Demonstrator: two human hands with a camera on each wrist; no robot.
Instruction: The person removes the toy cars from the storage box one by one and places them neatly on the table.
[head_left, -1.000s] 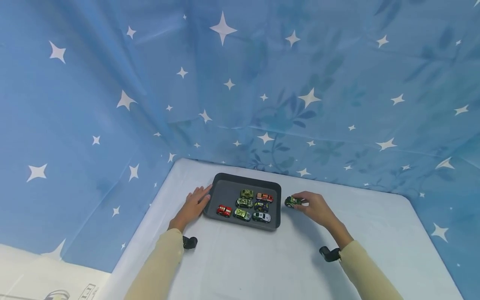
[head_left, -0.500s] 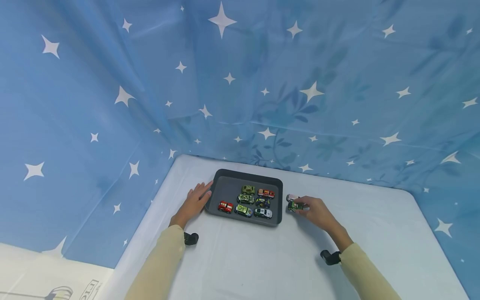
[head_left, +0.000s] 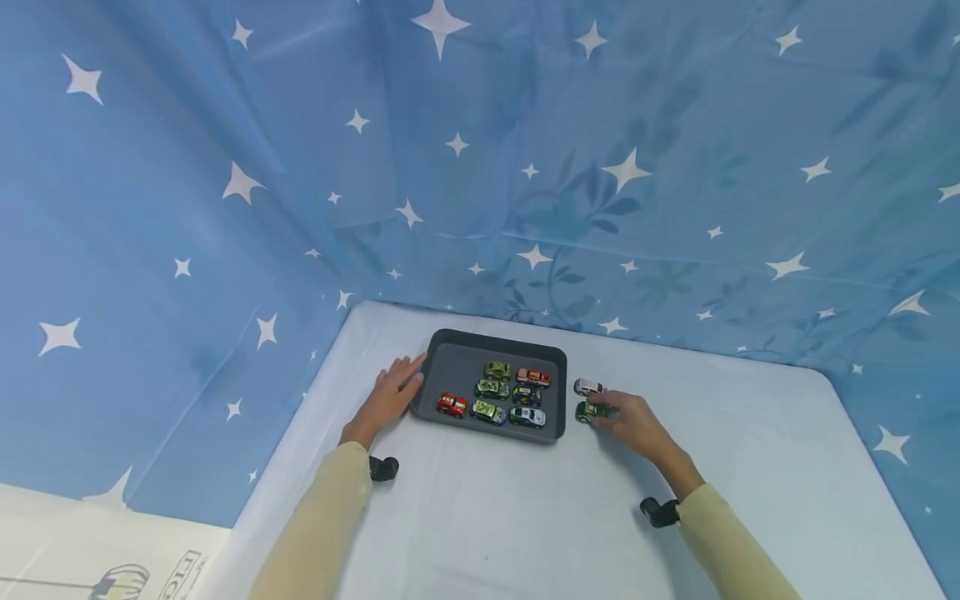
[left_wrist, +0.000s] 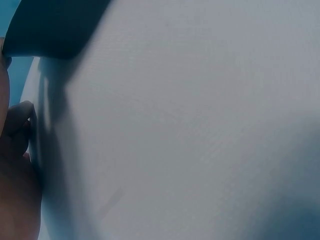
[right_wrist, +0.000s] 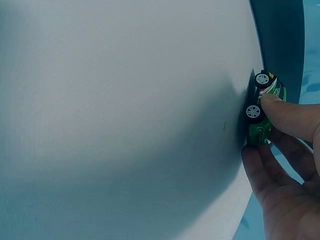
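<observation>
On the white table, my right hand [head_left: 632,424] pinches a green toy car [right_wrist: 261,116] between thumb and fingers, just right of the tray. In the right wrist view the car's wheels are down at the table surface. A white toy car [head_left: 588,387] stands right behind it, beside the fingers. My left hand [head_left: 384,406] rests with fairly straight fingers against the left rim of the dark grey tray [head_left: 453,357]. Inside the tray are several toy cars, among them a red car [head_left: 452,405], a silver-white car [head_left: 527,417] and an orange car [head_left: 533,377].
A blue curtain [head_left: 465,208] with white stars hangs behind and to the left of the white table [head_left: 495,517]. Dark wrist cameras sit on both wrists. The tray's left part shows bare floor beside the cars.
My right hand has brought the green car slightly nearer and down to the table, uncovering the white car behind it. The left hand has stayed at the tray's rim. The head view has tilted slightly.
</observation>
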